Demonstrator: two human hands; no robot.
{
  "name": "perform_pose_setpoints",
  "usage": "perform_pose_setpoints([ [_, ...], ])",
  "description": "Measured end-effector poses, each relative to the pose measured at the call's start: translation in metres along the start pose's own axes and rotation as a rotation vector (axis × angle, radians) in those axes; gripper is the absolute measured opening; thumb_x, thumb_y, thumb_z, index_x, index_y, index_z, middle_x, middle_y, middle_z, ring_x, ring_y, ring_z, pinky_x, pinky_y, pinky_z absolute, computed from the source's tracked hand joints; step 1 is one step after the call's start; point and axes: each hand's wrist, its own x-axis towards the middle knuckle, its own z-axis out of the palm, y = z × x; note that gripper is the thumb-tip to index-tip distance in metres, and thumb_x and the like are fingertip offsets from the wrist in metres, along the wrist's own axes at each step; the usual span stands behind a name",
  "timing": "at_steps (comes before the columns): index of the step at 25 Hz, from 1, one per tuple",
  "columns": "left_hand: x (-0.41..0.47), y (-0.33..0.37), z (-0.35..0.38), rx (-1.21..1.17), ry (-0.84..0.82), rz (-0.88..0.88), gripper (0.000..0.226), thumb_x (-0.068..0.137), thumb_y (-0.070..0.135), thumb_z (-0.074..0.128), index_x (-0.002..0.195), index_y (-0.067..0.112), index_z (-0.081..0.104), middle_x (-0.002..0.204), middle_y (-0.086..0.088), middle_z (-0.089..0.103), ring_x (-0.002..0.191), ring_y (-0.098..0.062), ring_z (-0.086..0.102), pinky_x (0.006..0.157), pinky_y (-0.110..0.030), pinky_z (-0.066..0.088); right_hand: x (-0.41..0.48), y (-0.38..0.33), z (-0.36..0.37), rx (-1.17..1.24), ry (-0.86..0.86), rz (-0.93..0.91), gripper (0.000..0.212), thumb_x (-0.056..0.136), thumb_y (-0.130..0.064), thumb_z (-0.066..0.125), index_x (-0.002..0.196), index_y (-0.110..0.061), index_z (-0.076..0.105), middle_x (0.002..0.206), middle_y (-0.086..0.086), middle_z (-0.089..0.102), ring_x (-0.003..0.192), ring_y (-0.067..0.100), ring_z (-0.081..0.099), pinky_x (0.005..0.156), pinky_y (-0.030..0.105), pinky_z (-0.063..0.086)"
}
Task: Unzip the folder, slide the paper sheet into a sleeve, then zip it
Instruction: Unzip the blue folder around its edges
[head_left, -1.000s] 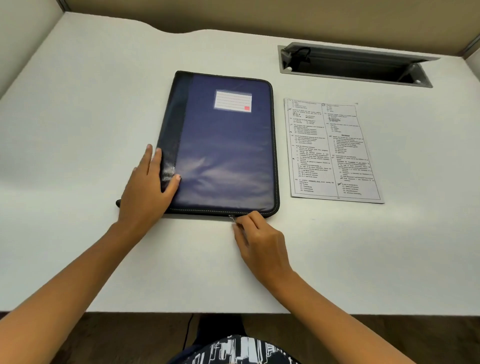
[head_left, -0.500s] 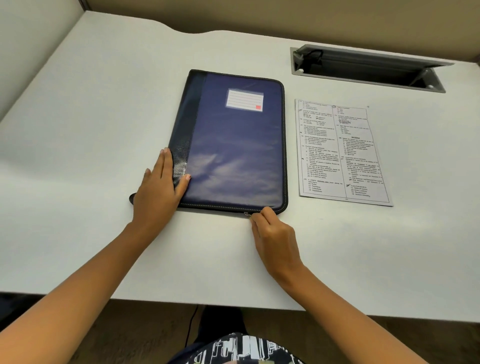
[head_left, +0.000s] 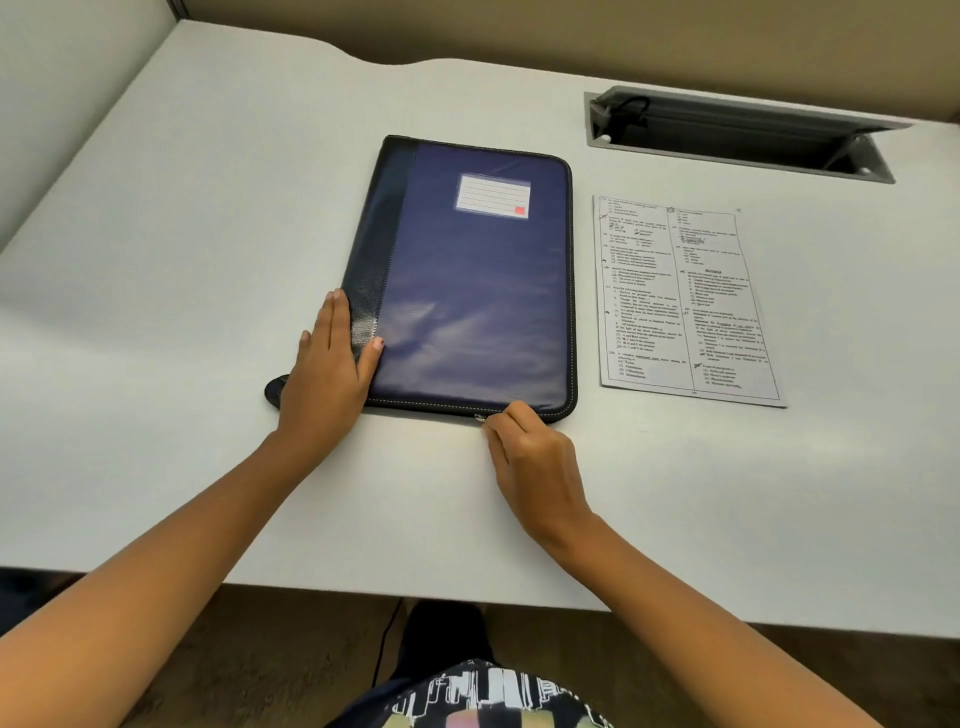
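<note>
A dark blue zip folder (head_left: 475, 291) with a white label lies closed and flat on the white desk (head_left: 182, 260). My left hand (head_left: 327, 374) rests flat on its near left corner, fingers spread, pressing it down. My right hand (head_left: 524, 441) is at the folder's near edge, right of the middle, with fingertips pinched on the small metal zip pull (head_left: 479, 418). A printed paper sheet (head_left: 680, 296) lies flat on the desk just right of the folder, untouched.
A grey open cable hatch (head_left: 737, 132) is sunk into the desk at the back right. A partition wall stands along the left and back. The desk's near edge runs just above my lap.
My right hand has stayed pinched at the near zip edge, shifting slightly right along it. The left hand holds the same corner. The camera view has drifted, little else moved.
</note>
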Motion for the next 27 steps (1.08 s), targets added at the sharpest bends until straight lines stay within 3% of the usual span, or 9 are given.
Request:
perform_pose_setpoints([
  [3, -0.003, 0.005, -0.01, 0.171, 0.017, 0.004, 0.063, 0.099, 0.046, 0.032, 0.151, 0.015, 0.016, 0.16, -0.002, 0.013, 0.142, -0.034, 0.023, 0.114, -0.048, 0.021, -0.002, 0.008, -0.009, -0.061, -0.024, -0.034, 0.015, 0.074, 0.01, 0.072, 0.071, -0.003, 0.064, 0.069, 0.006, 0.058, 0.042, 0.02, 0.048, 0.037, 0.023, 0.043],
  [6, -0.02, 0.008, -0.014, 0.312, 0.12, 0.463, 0.054, 0.097, 0.047, 0.037, 0.136, 0.013, 0.05, 0.151, -0.009, 0.036, 0.135, -0.034, 0.04, 0.109, -0.049, 0.031, -0.006, 0.016, -0.016, -0.055, -0.003, -0.048, 0.009, 0.078, 0.003, 0.073, 0.075, -0.003, 0.068, 0.069, 0.006, 0.061, 0.044, 0.019, 0.052, 0.038, 0.024, 0.046],
  [8, -0.03, 0.006, -0.009, 0.316, 0.06, 0.665, 0.052, 0.095, 0.049, 0.038, 0.132, 0.016, 0.056, 0.145, -0.005, 0.046, 0.132, -0.028, 0.046, 0.11, -0.046, 0.034, -0.008, 0.017, -0.017, -0.051, 0.016, -0.043, 0.006, 0.081, 0.0, 0.071, 0.077, -0.004, 0.069, 0.069, 0.006, 0.062, 0.045, 0.021, 0.054, 0.038, 0.028, 0.048],
  [11, -0.034, 0.008, 0.0, 0.365, 0.078, 0.741, 0.043, 0.096, 0.038, 0.042, 0.132, 0.017, 0.055, 0.138, -0.001, 0.054, 0.128, -0.029, 0.049, 0.105, -0.047, 0.041, -0.01, 0.013, -0.014, -0.035, 0.045, -0.015, 0.005, 0.083, -0.004, 0.069, 0.078, -0.004, 0.069, 0.069, 0.006, 0.063, 0.047, 0.023, 0.056, 0.039, 0.03, 0.048],
  [16, -0.03, 0.013, -0.004, 0.437, 0.165, 0.846, 0.034, 0.098, 0.021, 0.043, 0.123, 0.009, 0.063, 0.125, -0.007, 0.064, 0.112, -0.036, 0.061, 0.085, -0.05, 0.055, -0.002, -0.005, -0.002, 0.063, 0.078, -0.01, 0.009, 0.086, -0.005, 0.064, 0.079, -0.003, 0.068, 0.072, 0.008, 0.064, 0.054, 0.025, 0.058, 0.045, 0.033, 0.05],
  [20, -0.033, 0.016, -0.01, 0.368, 0.03, 0.783, 0.042, 0.101, 0.026, 0.03, 0.131, 0.012, 0.057, 0.134, -0.008, 0.057, 0.121, -0.036, 0.054, 0.095, -0.048, 0.05, 0.011, -0.031, 0.017, 0.121, 0.036, -0.041, 0.01, 0.089, -0.008, 0.061, 0.082, -0.004, 0.068, 0.077, 0.008, 0.065, 0.059, 0.025, 0.06, 0.051, 0.034, 0.052],
  [22, -0.032, 0.013, -0.02, 0.209, -0.057, 0.649, 0.049, 0.095, 0.019, 0.025, 0.136, 0.022, 0.051, 0.139, -0.005, 0.052, 0.126, -0.029, 0.052, 0.103, -0.029, 0.041, 0.015, -0.04, 0.026, 0.139, 0.022, -0.017, 0.012, 0.088, -0.009, 0.059, 0.08, -0.005, 0.067, 0.076, 0.008, 0.064, 0.057, 0.026, 0.059, 0.048, 0.036, 0.05],
  [24, -0.02, 0.006, -0.03, 0.072, -0.091, 0.551, 0.054, 0.087, 0.007, 0.032, 0.132, 0.025, 0.054, 0.136, -0.001, 0.056, 0.119, -0.024, 0.058, 0.1, -0.015, 0.036, 0.018, -0.046, 0.03, 0.161, 0.032, -0.005, 0.014, 0.087, -0.01, 0.06, 0.076, -0.005, 0.067, 0.072, 0.007, 0.064, 0.054, 0.024, 0.058, 0.045, 0.034, 0.049],
  [27, -0.006, -0.002, -0.033, 0.032, -0.037, 0.296, 0.041, 0.097, 0.008, 0.046, 0.137, 0.019, 0.049, 0.147, -0.003, 0.042, 0.137, -0.029, 0.038, 0.113, -0.033, 0.025, 0.02, -0.05, 0.031, 0.137, 0.038, -0.028, 0.015, 0.086, -0.011, 0.063, 0.073, -0.006, 0.069, 0.067, 0.005, 0.065, 0.049, 0.019, 0.057, 0.042, 0.031, 0.048],
])
